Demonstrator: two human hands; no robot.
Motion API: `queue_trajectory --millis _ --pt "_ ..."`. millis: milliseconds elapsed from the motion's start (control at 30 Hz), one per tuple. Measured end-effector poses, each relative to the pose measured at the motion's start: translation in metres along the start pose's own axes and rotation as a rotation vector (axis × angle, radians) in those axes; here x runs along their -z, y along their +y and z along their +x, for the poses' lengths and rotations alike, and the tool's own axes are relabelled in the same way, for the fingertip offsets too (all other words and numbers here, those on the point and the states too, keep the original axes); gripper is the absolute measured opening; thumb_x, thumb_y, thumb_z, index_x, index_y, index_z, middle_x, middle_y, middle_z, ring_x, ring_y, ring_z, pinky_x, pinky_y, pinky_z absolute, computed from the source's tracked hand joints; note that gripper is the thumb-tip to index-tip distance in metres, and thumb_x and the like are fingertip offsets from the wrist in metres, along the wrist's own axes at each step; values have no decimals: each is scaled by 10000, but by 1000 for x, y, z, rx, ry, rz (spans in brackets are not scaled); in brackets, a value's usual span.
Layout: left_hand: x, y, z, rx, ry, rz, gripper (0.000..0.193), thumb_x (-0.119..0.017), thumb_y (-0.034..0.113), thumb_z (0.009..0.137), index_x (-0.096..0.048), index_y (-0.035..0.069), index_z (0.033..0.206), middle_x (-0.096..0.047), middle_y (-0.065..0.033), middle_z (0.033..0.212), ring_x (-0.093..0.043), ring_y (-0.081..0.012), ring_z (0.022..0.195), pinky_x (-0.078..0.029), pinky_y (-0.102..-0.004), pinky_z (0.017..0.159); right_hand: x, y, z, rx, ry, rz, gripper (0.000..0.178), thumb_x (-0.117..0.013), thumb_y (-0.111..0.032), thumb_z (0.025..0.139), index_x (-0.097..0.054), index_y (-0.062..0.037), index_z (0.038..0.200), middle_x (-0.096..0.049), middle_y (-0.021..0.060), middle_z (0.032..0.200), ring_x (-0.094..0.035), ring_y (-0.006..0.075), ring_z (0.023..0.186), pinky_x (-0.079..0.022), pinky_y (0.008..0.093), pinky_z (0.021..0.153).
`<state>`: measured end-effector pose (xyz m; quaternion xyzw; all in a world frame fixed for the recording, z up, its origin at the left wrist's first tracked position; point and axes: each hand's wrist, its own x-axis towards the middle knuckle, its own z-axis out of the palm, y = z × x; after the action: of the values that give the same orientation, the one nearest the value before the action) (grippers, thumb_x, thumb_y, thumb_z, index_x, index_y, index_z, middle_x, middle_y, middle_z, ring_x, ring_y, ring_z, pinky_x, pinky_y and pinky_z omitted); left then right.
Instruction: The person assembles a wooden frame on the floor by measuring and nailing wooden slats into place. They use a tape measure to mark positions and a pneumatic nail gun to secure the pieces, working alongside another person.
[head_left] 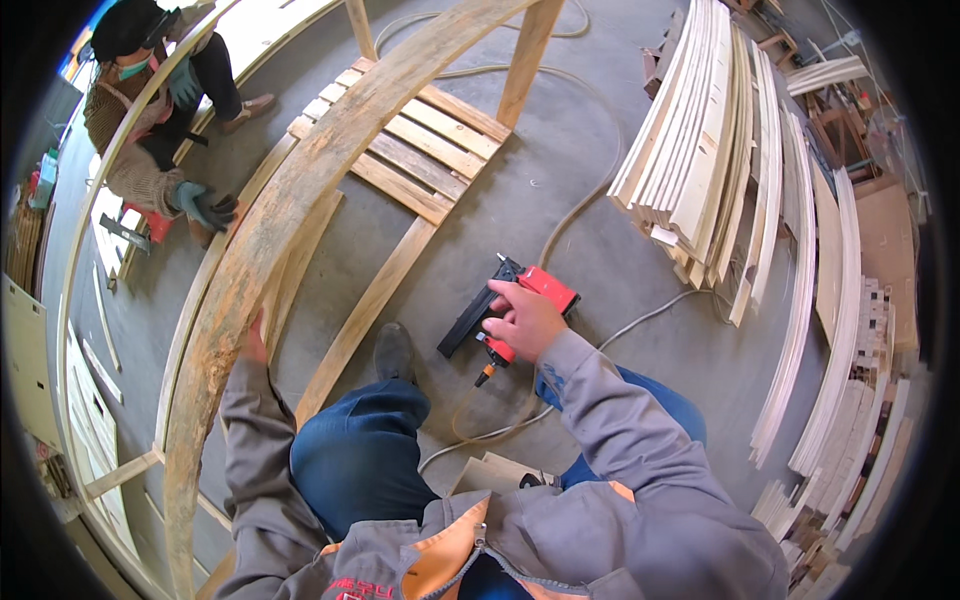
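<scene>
Our right hand (pixel 525 318) is wrapped tight round the red-and-black nail gun (pixel 505 305), held above the concrete floor (pixel 560 180), air hose (pixel 590 190) trailing off. Left hand (pixel 255 340) rests vs the big wooden beam (pixel 290 200), mostly hidden, grip can't tell. Slatted frame (pixel 410 140) ahead, plank stacks (pixel 700 130) to the right; co-worker's gloved hand (pixel 205 207) on the beam's far side.
</scene>
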<state>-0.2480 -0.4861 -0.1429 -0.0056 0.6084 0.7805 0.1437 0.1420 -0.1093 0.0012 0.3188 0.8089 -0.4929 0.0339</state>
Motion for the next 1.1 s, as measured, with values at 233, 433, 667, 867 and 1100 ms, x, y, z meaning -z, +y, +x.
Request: queue_trajectory --millis 233,433,667,867,1100 --pt "-148 128 -141 206 -920 948 420 -800 75 777 -663 16 1170 -692 -74 982 -642 -175 913 -521 -313 842 -34 -48 -26 185 -58 210 681 -760 -292 869 -488 -9 1426 -620 198 1182 -667 268 827 -550 357 804" --pt "-231 154 -168 -6 -1301 970 404 -795 112 755 -677 43 1134 -686 -138 966 -652 -261 926 -508 -368 846 -64 -63 -52 278 -109 382 674 -777 -285 868 -505 10 1410 -652 191 1126 -668 236 852 -554 353 787" --pt "-270 166 -209 -163 -1337 872 449 -759 176 819 -650 36 1231 -692 -197 1102 -668 -341 1023 -531 -406 891 -44 -78 -89 89 -114 718 456 -637 -33 934 -493 11 1364 -672 81 945 -652 153 726 -540 295 619" --pt "-266 172 -263 -224 -810 719 599 -790 240 802 -591 -3 1311 -690 -225 1135 -677 -354 1051 -536 -411 909 -54 -76 -116 64 150 916 260 -677 -125 972 -544 -42 1179 -645 37 899 -569 97 631 -485 256 555" --pt "-312 166 -302 41 -846 588 731 -805 377 834 -521 0 1393 -579 -251 1335 -642 -350 1138 -464 -395 1054 -36 -86 -117 99 402 664 174 -613 -194 987 -562 -48 1068 -612 50 896 -603 150 743 -511 297 643"
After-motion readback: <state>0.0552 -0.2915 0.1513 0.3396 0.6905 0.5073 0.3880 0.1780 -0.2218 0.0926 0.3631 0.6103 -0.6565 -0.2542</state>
